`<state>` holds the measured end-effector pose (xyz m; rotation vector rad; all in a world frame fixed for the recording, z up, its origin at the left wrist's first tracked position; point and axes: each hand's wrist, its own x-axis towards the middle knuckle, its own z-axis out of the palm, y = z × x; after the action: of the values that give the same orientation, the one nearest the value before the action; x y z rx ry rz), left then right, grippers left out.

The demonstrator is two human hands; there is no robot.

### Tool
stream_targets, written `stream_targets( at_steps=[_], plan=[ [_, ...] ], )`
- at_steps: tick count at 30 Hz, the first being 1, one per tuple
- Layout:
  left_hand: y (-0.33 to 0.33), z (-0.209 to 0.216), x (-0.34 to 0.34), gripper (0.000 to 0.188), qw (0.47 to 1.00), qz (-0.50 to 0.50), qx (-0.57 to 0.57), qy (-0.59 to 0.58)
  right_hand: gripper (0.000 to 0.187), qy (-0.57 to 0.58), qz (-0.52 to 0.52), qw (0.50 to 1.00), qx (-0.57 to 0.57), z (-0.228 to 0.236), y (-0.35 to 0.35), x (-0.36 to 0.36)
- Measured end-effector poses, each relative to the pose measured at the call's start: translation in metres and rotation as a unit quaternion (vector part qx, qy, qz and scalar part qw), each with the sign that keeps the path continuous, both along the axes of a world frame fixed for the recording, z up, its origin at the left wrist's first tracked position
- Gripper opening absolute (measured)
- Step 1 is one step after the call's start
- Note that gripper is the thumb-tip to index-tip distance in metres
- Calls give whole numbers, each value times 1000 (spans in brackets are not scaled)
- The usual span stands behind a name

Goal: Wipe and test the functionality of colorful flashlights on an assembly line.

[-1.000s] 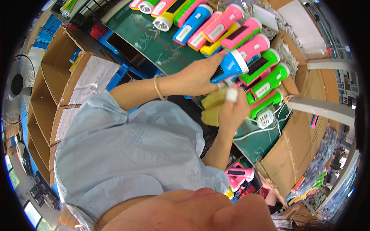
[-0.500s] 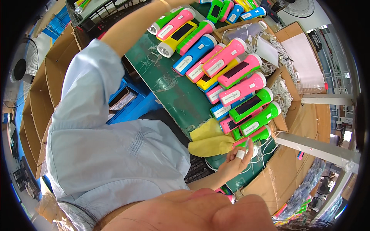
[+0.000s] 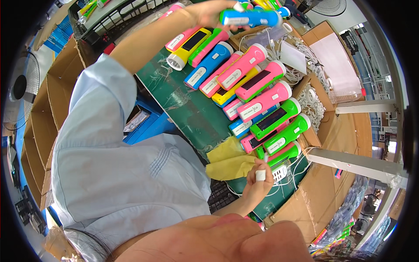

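Note:
My left hand (image 3: 207, 14) reaches across the far end of the table, closed on a blue flashlight (image 3: 253, 18) with a green end, slightly blurred by motion. At the near end my right hand (image 3: 258, 181) is pinched, with white tape round one finger. A small whitish tip shows at its fingertips; what it is I cannot make out. Right beside that hand lies a white multi-port charger (image 3: 279, 174) with white cables. Close by is a yellow cloth (image 3: 227, 163). Between my hands, pink, green, blue and yellow flashlights (image 3: 253, 102) lie in an overlapping row, some with dark solar panels.
Open cardboard boxes with white cables (image 3: 321, 72) and small white parts (image 3: 310, 102) stand along the table's far side. A white post (image 3: 358, 161) crosses at the right. Behind my left arm are a black crate (image 3: 104, 26), cardboard dividers (image 3: 48, 105) and a blue bin (image 3: 150, 129).
My left hand has come right from the far left, bringing the blue flashlight into view. My right hand has drawn back left from the charger, its fingers now pinched.

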<state>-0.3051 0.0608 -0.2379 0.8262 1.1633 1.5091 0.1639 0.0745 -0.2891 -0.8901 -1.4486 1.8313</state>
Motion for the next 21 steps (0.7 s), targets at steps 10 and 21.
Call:
stream_targets(
  at_steps=[10, 21],
  plan=[
    [-115, -64, 266, 86, 802, -445, -84, -389, 35, 253, 218, 938, 88, 28, 34, -27],
    [-100, -51, 299, 45, 974, -183, -55, -122, 45, -138, -18, 883, 449, 17, -32, -37]
  ],
)
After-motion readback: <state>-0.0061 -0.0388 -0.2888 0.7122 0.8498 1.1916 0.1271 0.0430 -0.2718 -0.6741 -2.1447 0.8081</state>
